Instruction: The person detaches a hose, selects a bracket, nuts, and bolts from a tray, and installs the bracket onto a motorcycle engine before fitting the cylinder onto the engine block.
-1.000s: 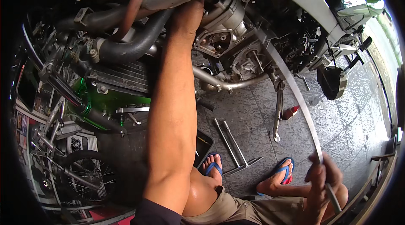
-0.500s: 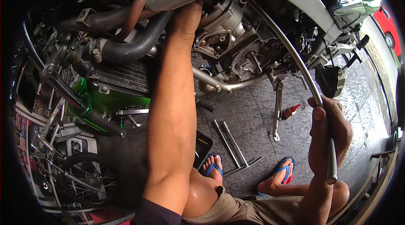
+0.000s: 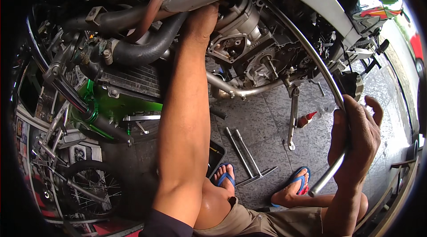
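My left hand [image 3: 203,22] reaches up into a motorcycle, between a black coolant hose and the engine [image 3: 238,19]. The frame tube covers its fingers, so what they touch is hidden. On the right, my right hand [image 3: 359,134] holds a long metal pipe [image 3: 319,61] between thumb and fingers, with one finger lifted away. The pipe runs from beside the engine, past the grey frame, down to its round free end below my hand. Its upper end is hard to make out among the engine parts. An opening in the engine's side and a bare shaft [image 3: 269,67] face me.
A radiator [image 3: 129,77] and a green panel sit left of my forearm. The side stand [image 3: 292,117] hangs near a small red-capped bottle [image 3: 307,119]. T-handle wrenches [image 3: 249,152] and a black tray [image 3: 217,159] lie by my feet. A spoked wheel [image 3: 94,188] stands lower left.
The pipe's free end has swung left. My right hand has shifted slightly right and turned, with one finger now raised. My left hand stays in the same spot beside the engine.
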Action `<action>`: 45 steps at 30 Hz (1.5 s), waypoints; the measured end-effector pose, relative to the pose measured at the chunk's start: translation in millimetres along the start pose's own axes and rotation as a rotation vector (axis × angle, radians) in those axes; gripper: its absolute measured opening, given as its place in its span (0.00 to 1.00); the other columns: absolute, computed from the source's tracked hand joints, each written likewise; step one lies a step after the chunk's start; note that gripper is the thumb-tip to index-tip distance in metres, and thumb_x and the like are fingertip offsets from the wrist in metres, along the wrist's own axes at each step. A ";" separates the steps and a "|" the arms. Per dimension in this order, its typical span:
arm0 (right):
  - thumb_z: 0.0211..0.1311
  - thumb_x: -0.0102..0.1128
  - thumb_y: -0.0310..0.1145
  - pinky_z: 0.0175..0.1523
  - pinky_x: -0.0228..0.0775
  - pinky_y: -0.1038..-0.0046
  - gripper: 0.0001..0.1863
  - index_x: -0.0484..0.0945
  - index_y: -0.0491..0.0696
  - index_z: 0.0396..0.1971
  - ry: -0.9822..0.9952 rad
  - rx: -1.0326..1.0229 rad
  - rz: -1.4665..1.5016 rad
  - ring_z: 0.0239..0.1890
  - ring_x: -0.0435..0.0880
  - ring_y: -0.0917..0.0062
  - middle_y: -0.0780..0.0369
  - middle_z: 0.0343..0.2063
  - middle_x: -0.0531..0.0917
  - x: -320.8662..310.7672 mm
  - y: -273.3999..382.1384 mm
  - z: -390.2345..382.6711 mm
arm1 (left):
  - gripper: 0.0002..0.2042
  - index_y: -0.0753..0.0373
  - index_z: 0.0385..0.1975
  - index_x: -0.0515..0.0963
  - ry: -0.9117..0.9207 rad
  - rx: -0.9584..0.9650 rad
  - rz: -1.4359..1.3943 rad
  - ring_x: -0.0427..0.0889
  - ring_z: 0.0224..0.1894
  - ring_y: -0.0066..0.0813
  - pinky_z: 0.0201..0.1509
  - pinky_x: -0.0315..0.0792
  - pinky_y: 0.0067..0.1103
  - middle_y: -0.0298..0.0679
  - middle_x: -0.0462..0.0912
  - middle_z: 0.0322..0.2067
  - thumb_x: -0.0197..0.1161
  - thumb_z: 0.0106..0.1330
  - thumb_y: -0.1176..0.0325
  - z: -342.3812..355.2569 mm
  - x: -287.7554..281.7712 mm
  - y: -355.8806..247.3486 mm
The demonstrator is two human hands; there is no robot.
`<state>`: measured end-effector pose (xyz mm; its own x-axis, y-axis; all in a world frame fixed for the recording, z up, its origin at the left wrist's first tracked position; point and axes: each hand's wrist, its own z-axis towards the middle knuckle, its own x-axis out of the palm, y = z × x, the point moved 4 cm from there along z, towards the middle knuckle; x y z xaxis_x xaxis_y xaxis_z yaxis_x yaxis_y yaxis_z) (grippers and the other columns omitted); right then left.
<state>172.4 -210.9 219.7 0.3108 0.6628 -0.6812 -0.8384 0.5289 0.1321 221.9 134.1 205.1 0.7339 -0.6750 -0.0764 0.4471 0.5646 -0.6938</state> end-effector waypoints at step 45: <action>0.66 0.58 0.40 0.28 0.61 0.81 0.18 0.80 0.38 0.40 0.067 0.164 0.292 0.23 0.74 0.85 0.61 0.29 0.80 -0.6 -45.2 15.9 | 0.15 0.63 0.45 0.77 -0.108 0.105 -0.111 0.74 0.48 0.31 0.55 0.67 0.27 0.35 0.78 0.43 0.65 0.62 0.64 1.2 0.5 6.4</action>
<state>217.3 -226.8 225.6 0.0332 0.7654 -0.6427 -0.8028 0.4035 0.4389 225.8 137.9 201.4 0.7250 -0.6844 0.0779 0.5754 0.5395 -0.6147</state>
